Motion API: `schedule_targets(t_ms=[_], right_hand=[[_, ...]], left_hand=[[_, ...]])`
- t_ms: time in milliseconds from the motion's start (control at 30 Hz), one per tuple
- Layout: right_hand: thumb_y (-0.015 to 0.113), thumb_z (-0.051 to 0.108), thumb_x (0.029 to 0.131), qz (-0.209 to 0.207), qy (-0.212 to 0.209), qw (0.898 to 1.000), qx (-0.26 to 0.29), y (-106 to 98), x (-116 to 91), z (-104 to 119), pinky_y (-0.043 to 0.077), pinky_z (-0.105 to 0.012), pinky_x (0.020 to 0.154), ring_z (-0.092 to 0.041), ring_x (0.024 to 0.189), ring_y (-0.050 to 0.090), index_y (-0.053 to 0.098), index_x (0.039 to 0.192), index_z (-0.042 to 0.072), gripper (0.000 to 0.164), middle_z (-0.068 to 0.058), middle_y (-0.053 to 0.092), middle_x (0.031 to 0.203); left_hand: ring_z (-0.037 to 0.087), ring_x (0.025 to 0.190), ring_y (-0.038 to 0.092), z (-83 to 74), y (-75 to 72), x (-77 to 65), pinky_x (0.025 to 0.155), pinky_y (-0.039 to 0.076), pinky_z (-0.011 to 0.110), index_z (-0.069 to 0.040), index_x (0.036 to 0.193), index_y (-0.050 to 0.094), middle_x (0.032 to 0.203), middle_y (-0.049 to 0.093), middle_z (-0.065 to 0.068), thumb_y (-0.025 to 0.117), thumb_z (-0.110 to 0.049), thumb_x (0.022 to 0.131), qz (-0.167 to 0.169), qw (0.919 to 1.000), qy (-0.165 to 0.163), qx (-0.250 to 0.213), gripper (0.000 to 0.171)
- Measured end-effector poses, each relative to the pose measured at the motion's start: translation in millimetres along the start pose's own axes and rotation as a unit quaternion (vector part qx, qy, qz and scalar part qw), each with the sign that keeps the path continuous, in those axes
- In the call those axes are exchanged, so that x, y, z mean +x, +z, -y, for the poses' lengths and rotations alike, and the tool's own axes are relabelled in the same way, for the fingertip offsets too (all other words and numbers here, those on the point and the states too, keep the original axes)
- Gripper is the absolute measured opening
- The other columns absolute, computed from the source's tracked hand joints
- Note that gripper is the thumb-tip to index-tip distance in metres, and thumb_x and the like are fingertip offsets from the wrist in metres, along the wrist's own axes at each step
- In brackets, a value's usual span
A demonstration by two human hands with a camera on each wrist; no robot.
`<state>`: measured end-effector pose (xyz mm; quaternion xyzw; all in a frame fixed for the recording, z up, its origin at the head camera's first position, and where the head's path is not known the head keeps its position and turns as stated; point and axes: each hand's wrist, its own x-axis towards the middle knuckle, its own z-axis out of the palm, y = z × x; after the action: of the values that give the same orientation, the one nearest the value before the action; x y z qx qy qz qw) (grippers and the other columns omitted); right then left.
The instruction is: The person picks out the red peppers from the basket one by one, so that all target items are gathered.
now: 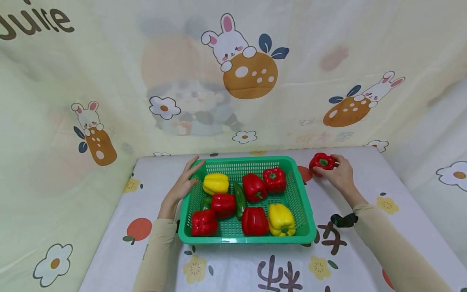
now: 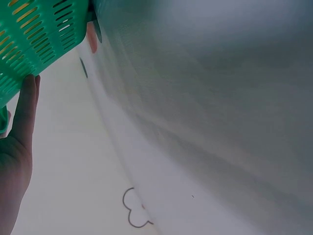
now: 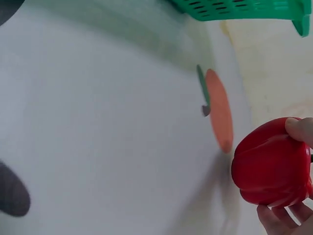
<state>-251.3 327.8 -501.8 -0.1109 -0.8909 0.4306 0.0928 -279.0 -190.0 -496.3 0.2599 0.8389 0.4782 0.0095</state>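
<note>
My right hand grips a glossy red bell pepper to the right of the green basket. In the right wrist view, the thumb lies on one side of this bell pepper and the fingertips on the other. Whether it touches the cloth, I cannot tell. At the basket's left rim rests my left hand, thumb reaching over the edge; in the left wrist view, a straight finger touches the outer wall. Inside lie several red bell peppers, two yellow ones, a long green vegetable and a half-hidden green one.
A white printed cloth covers the table under the basket. Behind it and at both sides hang pale curtains with rabbit and flower prints. A black strap sits at the right wrist.
</note>
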Motion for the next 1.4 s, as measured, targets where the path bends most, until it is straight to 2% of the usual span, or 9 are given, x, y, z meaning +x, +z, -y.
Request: schedule_targets(t_ms=[233, 367, 500, 600, 767, 967, 1200, 1400], right_hand=[[0.071, 0.034, 0.089, 0.009, 0.019, 1.000, -0.009, 1.5, -0.4, -5.8, 0.047, -0.060, 0.094, -0.049, 0.129, 0.034, 0.026, 0.149, -0.007, 0.085, -0.033, 0.035, 0.144], [0.070, 0.031, 0.090, 0.011, 0.019, 1.000, -0.005, 0.3, -1.5, -4.2, 0.046, -0.060, 0.095, -0.049, 0.129, 0.034, 0.024, 0.149, -0.007, 0.084, -0.033, 0.033, 0.144], [0.070, 0.031, 0.090, 0.016, 0.013, 1.000, -0.007, -2.2, -2.5, -1.7, 0.045, -0.061, 0.095, -0.049, 0.129, 0.033, 0.024, 0.150, -0.008, 0.085, -0.034, 0.032, 0.145], [0.070, 0.031, 0.090, 0.016, 0.004, 1.000, -0.011, -4.8, -2.8, 1.3, 0.045, -0.062, 0.095, -0.050, 0.129, 0.033, 0.024, 0.150, -0.007, 0.085, -0.034, 0.032, 0.145], [0.069, 0.032, 0.090, 0.006, -0.045, 0.998, -0.049, -12.1, -1.6, 8.5, 0.042, -0.065, 0.095, -0.051, 0.127, 0.035, 0.030, 0.147, -0.010, 0.081, -0.036, 0.035, 0.141], [0.072, 0.030, 0.088, 0.008, -0.098, 0.993, -0.061, -19.0, -6.7, 34.4, 0.039, -0.066, 0.097, -0.051, 0.127, 0.036, 0.034, 0.147, -0.007, 0.079, -0.034, 0.036, 0.142], [0.073, 0.028, 0.088, 0.064, -0.132, 0.988, -0.045, -12.5, -20.9, 76.5, 0.042, -0.065, 0.095, -0.051, 0.129, 0.040, 0.035, 0.147, -0.005, 0.078, -0.032, 0.036, 0.145], [0.075, 0.025, 0.087, 0.120, -0.159, 0.980, -0.001, -0.8, -36.4, 101.1, 0.045, -0.059, 0.096, -0.049, 0.126, 0.046, 0.037, 0.146, -0.004, 0.076, -0.030, 0.040, 0.146]], left_hand=[[0.039, 0.148, 0.009, 0.5, 0.9, -0.5, 0.110, 0.013, 0.069, -0.005, 0.152, 0.038, 0.163, 0.011, 0.016, 0.045, 0.006, 0.082, -0.001, 1.0000, 0.007, -0.004, 0.071], [0.039, 0.147, 0.012, 3.1, 1.3, -0.5, 0.107, 0.015, 0.071, -0.007, 0.152, 0.039, 0.162, 0.012, 0.017, 0.044, 0.004, 0.082, -0.005, 0.9997, 0.025, 0.001, 0.071], [0.041, 0.146, 0.011, 2.0, 1.3, -1.6, 0.107, 0.015, 0.072, -0.006, 0.152, 0.038, 0.161, 0.012, 0.020, 0.044, 0.005, 0.082, -0.003, 0.9996, 0.028, -0.003, 0.071], [0.041, 0.147, 0.009, -0.6, 0.7, -2.1, 0.109, 0.013, 0.070, -0.003, 0.151, 0.037, 0.161, 0.011, 0.020, 0.045, 0.007, 0.083, 0.000, 0.9999, 0.014, -0.009, 0.070], [0.039, 0.148, 0.008, -1.5, 0.6, -1.1, 0.111, 0.011, 0.068, -0.002, 0.151, 0.037, 0.163, 0.011, 0.017, 0.046, 0.010, 0.084, 0.003, 1.0000, -0.002, -0.008, 0.069], [0.036, 0.148, 0.009, -3.9, -0.7, -1.4, 0.111, 0.013, 0.067, -0.006, 0.152, 0.038, 0.164, 0.010, 0.012, 0.046, 0.006, 0.084, 0.004, 0.9999, -0.013, -0.006, 0.069], [0.046, 0.146, 0.008, -48.5, -8.8, -7.1, 0.110, 0.011, 0.069, 0.008, 0.148, 0.035, 0.159, 0.010, 0.028, 0.045, 0.015, 0.084, 0.016, 0.9994, -0.021, -0.023, 0.064], [0.046, 0.146, 0.008, -48.8, -8.4, -6.9, 0.111, 0.011, 0.068, 0.008, 0.148, 0.035, 0.160, 0.010, 0.028, 0.045, 0.014, 0.085, 0.016, 0.9994, -0.021, -0.023, 0.064]])
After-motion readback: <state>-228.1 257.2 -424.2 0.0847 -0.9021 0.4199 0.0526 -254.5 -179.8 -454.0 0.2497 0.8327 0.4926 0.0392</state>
